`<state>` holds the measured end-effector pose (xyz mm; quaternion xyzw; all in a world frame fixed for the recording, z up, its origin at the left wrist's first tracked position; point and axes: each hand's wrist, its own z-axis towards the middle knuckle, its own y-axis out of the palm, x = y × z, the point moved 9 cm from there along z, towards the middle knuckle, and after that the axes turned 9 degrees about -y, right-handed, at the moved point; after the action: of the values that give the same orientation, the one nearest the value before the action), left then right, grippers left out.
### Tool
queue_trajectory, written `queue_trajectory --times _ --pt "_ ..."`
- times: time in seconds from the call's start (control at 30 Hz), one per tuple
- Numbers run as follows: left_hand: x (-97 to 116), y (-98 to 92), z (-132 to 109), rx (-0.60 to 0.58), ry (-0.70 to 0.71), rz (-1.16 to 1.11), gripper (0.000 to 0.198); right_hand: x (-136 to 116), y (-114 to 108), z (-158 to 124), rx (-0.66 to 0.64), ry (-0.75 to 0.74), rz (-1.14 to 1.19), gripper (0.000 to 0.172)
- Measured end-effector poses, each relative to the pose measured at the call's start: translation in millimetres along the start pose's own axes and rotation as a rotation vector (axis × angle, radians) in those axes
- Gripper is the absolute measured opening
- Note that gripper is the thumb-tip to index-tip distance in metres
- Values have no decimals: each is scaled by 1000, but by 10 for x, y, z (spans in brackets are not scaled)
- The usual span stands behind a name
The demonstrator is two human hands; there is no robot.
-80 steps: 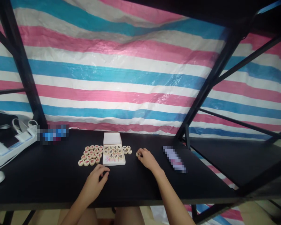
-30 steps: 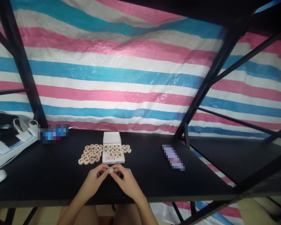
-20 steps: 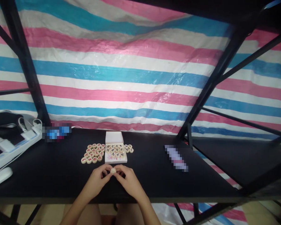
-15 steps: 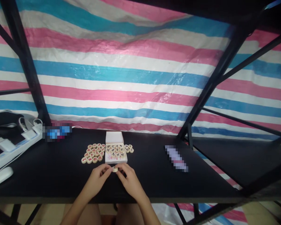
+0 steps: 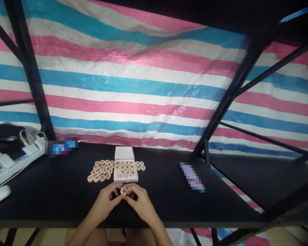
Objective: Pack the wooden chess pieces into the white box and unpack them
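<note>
My left hand [image 5: 111, 195] and my right hand [image 5: 137, 195] pinch one round Chinese chess piece [image 5: 123, 190] between them. Its face carries a black character and is tipped toward me. Just beyond my fingers stands an open white box [image 5: 125, 179], its lid [image 5: 124, 153] folded back on the far side. Rows of black-character pieces [image 5: 122, 167] lie face up in the box. Left of the box, red-character pieces [image 5: 101, 167] sit in a block of rows on the table. A few black-character pieces [image 5: 141, 166] lie against the box's right side.
A blurred phone-like object [image 5: 192, 177] lies on the black table [image 5: 164, 205] to the right. At the left are a power strip with plugs [image 5: 28, 155], a white mouse-like object [image 5: 0, 195] and a blurred blue item [image 5: 63, 147]. Black metal posts [image 5: 220, 112] frame a striped sheet [image 5: 133, 89].
Both hands have tilted the held piece so its character now shows, where before mostly its edge was visible. The whole view has shifted slightly, with the pieces on the table otherwise unchanged.
</note>
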<state>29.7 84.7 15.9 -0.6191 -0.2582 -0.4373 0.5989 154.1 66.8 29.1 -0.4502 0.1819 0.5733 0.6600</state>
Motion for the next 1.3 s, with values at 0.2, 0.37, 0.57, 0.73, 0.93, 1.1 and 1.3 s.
queue_trajectory --times 0.2,0.37,0.57,0.73,0.93,1.1,1.3 --pt "132 -118 81 75 123 166 25 111 -88 -25 97 42 -95 16" --pt "170 -325 463 137 126 391 22 191 -198 -59 202 72 -265 28" --pt "42 -209 700 40 120 585 18 189 -123 -30 140 36 -448 30" --pt "-16 -60 746 -21 156 686 21 168 -28 17 15 89 -548 32" --pt "58 -9 722 7 180 808 24 175 8 117 -123 170 -663 38" --pt "218 123 537 8 219 914 27 172 31 201 -287 198 -759 39" --pt "334 206 400 24 251 942 33 178 12 245 -340 250 -793 45"
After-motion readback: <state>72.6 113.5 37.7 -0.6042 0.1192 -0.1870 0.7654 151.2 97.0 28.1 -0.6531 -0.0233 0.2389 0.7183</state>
